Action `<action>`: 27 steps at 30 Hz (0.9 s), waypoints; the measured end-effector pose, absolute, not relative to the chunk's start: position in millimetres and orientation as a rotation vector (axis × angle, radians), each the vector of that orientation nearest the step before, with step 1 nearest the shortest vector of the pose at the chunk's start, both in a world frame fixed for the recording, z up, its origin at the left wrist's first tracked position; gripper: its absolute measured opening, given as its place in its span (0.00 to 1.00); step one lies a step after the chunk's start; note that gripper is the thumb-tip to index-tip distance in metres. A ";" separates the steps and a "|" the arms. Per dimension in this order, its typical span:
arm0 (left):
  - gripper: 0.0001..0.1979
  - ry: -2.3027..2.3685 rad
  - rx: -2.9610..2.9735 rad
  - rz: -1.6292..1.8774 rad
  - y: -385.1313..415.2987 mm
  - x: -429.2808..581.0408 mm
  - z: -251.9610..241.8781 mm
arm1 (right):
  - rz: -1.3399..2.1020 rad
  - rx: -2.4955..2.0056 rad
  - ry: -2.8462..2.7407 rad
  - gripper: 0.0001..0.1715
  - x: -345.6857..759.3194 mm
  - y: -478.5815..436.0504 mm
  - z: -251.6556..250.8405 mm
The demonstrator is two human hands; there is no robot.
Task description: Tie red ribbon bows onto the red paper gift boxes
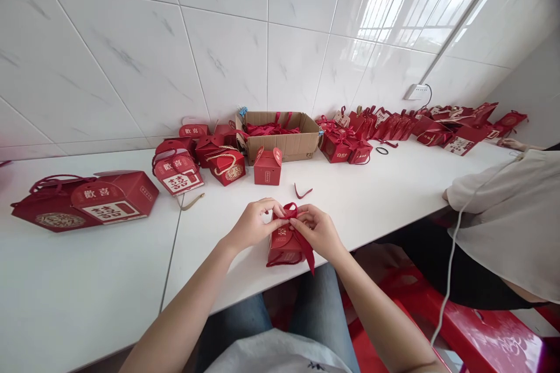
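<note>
Tabletop [87, 291] white beneath marbled wall tiles [131, 52], left hand [251, 224] and right hand [317, 232] tight on ribbon [291, 208] atop red box [282, 246].

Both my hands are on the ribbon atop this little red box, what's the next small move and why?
Probably pull the red fabric ribbon snug at the top. The left hand and right hand both pinch it atop the small red paper box, the loop looks loose, and one tail hangs down the front.
</note>
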State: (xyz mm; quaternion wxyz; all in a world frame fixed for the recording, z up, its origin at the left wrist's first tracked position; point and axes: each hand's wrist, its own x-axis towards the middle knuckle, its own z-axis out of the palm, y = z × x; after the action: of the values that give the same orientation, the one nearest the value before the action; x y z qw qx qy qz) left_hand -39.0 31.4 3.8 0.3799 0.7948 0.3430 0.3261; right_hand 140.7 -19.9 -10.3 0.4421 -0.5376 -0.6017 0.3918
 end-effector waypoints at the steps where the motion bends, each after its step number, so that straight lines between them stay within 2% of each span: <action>1: 0.08 0.857 1.998 0.842 30.9 -38.8 2.3 | 0.974 -1.334 -1.457 0.12 140.3 -19.8 -11.0; 4: 0.09 0.792 1.947 0.814 27.5 -38.5 0.5 | 0.991 -1.304 -1.435 0.16 139.1 -19.8 -12.3; 8: 0.05 0.766 1.975 0.846 24.8 -37.6 0.8 | 0.976 -1.282 -1.497 0.12 137.9 -20.9 -12.2; 12: 0.10 0.755 1.985 0.857 25.9 -36.2 0.0 | 0.972 -1.301 -1.532 0.11 138.5 -22.4 -10.8; 19: 0.09 0.778 1.886 0.879 27.2 -34.3 -3.6 | 0.922 -1.314 -1.562 0.12 138.6 -27.7 -7.6; 27: 0.09 0.807 1.818 0.930 27.5 -31.1 -4.8 | 0.677 -1.413 -1.642 0.27 138.1 -31.5 -6.0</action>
State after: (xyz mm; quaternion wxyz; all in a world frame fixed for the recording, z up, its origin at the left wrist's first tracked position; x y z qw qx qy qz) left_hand -31.1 27.5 -4.8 0.4558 0.7370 0.3272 0.3769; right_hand 138.1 -31.5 -6.0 0.4224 -0.5644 -0.6558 0.2702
